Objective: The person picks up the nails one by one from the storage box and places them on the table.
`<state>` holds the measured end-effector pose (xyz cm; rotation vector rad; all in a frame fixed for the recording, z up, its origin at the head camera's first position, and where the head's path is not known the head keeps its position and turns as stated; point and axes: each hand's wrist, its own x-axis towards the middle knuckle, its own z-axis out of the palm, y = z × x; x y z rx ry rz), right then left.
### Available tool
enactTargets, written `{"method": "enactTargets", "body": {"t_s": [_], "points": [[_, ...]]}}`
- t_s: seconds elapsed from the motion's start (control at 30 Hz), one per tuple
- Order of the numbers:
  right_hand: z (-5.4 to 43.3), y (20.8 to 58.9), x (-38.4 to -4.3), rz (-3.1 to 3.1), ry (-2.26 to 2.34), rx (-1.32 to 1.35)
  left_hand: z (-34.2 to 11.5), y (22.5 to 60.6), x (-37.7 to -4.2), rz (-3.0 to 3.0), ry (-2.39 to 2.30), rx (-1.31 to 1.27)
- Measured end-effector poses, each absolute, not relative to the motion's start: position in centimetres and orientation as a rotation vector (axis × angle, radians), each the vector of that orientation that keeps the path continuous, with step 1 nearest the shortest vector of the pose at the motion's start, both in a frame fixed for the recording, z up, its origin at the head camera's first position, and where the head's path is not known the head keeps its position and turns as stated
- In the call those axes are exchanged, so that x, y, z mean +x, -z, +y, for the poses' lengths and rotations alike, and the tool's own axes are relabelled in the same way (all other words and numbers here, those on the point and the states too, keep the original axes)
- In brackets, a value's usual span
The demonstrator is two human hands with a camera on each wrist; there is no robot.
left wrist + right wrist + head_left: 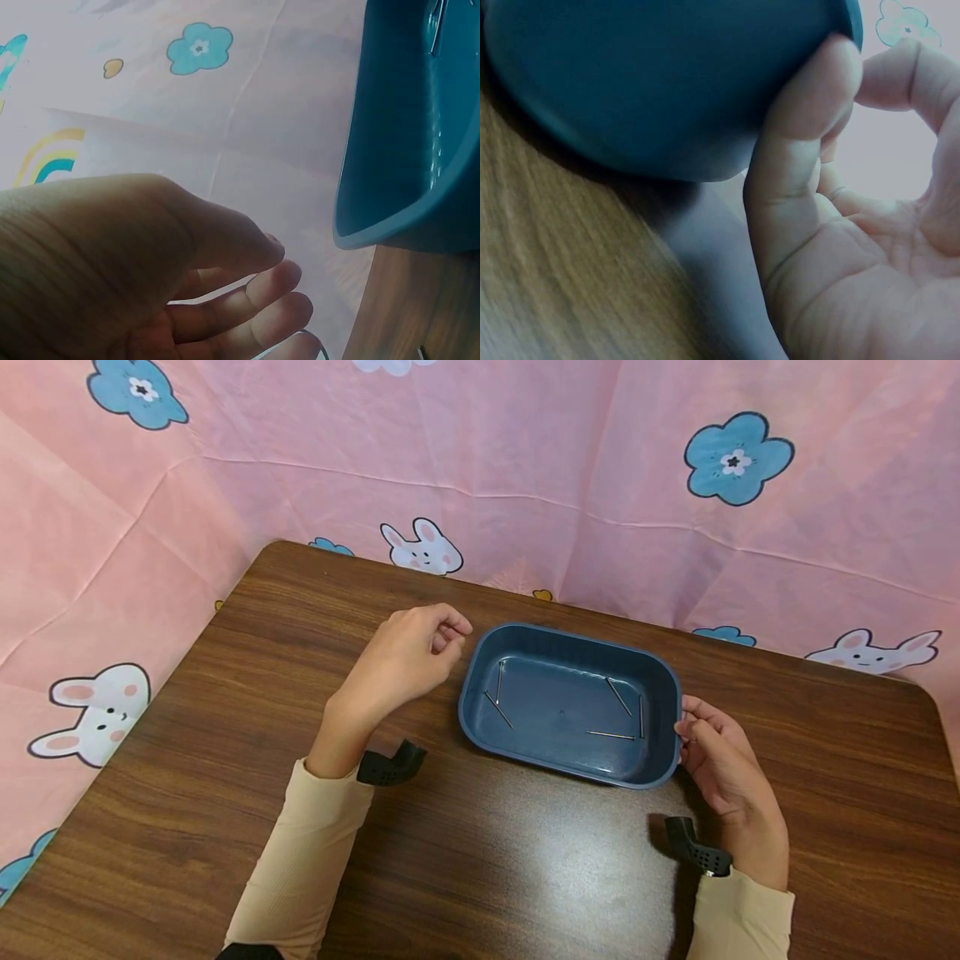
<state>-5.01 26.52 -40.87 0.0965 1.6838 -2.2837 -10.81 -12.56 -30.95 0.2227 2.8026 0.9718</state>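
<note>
A blue rectangular tray (562, 768) with rounded corners sits in the middle of the head view. Several thin metal nails lie inside it: two at the left end, such as one nail (498, 710), and the others toward the right, including a nail (619, 697). My right hand (723, 760) pinches the tray's right rim; in the right wrist view a fingertip (832, 67) presses the outer wall. Left of the tray, my left hand (412, 647) is raised with loosely curled fingers, apart from the rim. Nothing shows between its thumb (247, 244) and fingers.
A brown wood-grain table (480, 868) lies under the tray. Behind it and to the left hangs a pink printed cloth (525, 435) with rabbits and flowers. Black camera mounts (390, 768) are strapped to both wrists.
</note>
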Motion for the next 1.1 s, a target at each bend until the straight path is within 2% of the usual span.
{"method": "enactTargets", "body": {"t_s": [1.1], "points": [[26.7,41.1,-5.0,1.646,2.305,0.064,-9.9,31.6,-10.0,2.696,-0.957,0.579]]}}
